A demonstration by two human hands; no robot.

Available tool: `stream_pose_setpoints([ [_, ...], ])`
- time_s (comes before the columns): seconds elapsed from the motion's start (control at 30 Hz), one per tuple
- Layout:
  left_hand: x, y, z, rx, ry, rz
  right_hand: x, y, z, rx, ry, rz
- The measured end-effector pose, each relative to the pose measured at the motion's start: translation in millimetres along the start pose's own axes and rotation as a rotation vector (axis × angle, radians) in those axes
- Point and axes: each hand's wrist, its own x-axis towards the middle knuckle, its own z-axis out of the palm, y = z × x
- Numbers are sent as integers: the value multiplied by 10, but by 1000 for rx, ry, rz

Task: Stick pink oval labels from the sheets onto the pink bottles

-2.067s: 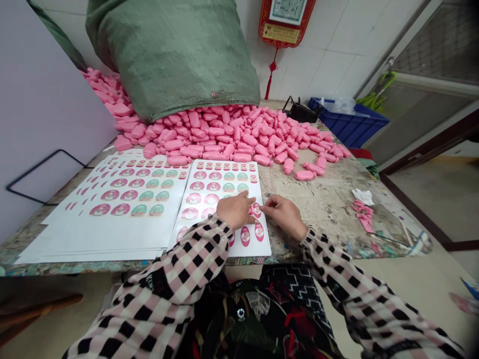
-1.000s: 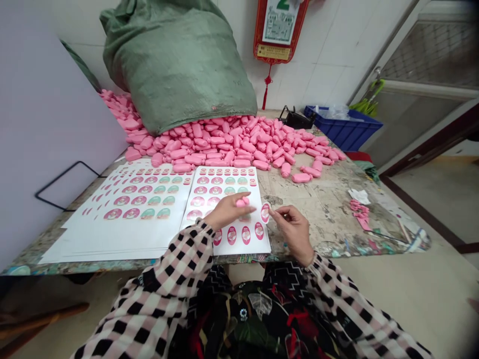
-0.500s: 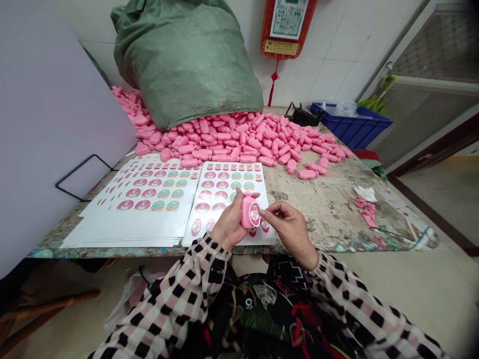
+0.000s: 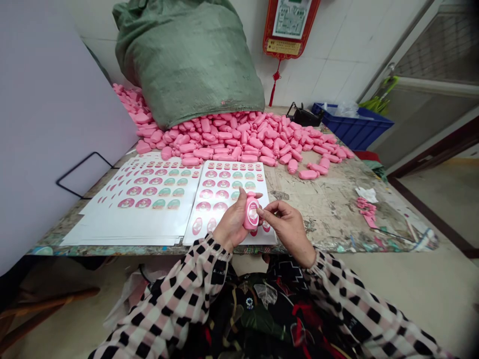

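My left hand (image 4: pixel 234 222) is wrapped round a small pink bottle (image 4: pixel 249 200), held upright over a sticker sheet (image 4: pixel 194 239). An oval pink-and-white sticker (image 4: pixel 252 213) lies against the bottle's front. My right hand (image 4: pixel 286 227) pinches with thumb and forefinger at the sticker's right edge; whether that edge is still off the bottle I cannot tell. Under my hands, the sheet carries rows of pink and green stickers, partly hidden by my left hand and the bottle. Left of it, several more sticker sheets (image 4: pixel 127 227) are fanned out in a pile.
Behind the sheets, a big heap of pink bottles (image 4: pixel 224 144) spills from a green sack (image 4: pixel 190 65). A blue crate (image 4: pixel 355 127) and a black object (image 4: pixel 305 115) stand at the back right. Pink scraps (image 4: pixel 366 209) and white tissue (image 4: pixel 366 194) lie on the right.
The sticker now lies flatter and more squarely on the bottle's front. The bottle has turned slightly, and my right fingers have shifted a little left at its edge.
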Motion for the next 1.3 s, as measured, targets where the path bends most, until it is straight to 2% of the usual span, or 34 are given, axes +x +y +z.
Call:
stream_pose_setpoints([
  [0.4,-26,-1,-10,58,-46,-28,-20,53,-6,-28,-1,10],
  [0.57,-92,50,-66,148,-140,-89,-76,50,-37,-211,38,-71],
  [0.73,-151,74,-131,104,-151,-172,-96,-41,-177,-522,-49,-271],
  [0.8,-175,83,-134,65,-153,-197,-55,-29,-258,-571,-41,-284],
  [0.93,-211,77,-92,9,-176,-231,39,37,-285,-289,4,-78],
  [1.03,-238,24,-45,16,-237,-289,26,39,-146,-23,-29,34],
  [1.13,-302,-45,-23,94,-290,-324,-71,28,26,170,-69,81],
  [1.23,-432,-88,-54,203,-263,-300,-212,58,147,229,-76,103],
  [1.3,-565,-89,-127,254,-217,-291,-282,98,182,186,-157,107],
])
